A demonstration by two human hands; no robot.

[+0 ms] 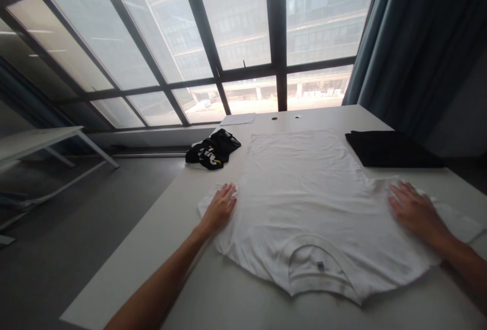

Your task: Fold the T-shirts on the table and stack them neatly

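A white T-shirt (300,188) lies spread on the white table (152,249), its neckline toward me and its hem toward the window. Light creases run across the chest, and a small dark label shows inside the collar. My left hand (219,207) rests flat on the sleeve at the left, fingers stretched out. On the opposite sleeve lies my right hand (416,213), palm down with its fingers extended and a little blurred. Neither hand grips the cloth.
Beyond my left hand sits a crumpled black garment (213,150) with a white and yellow print. A folded black cloth (393,149) lies at the right. White paper (238,119) is near the table's far edge. Windows and a blue curtain (403,51) stand behind; another table (41,139) is left.
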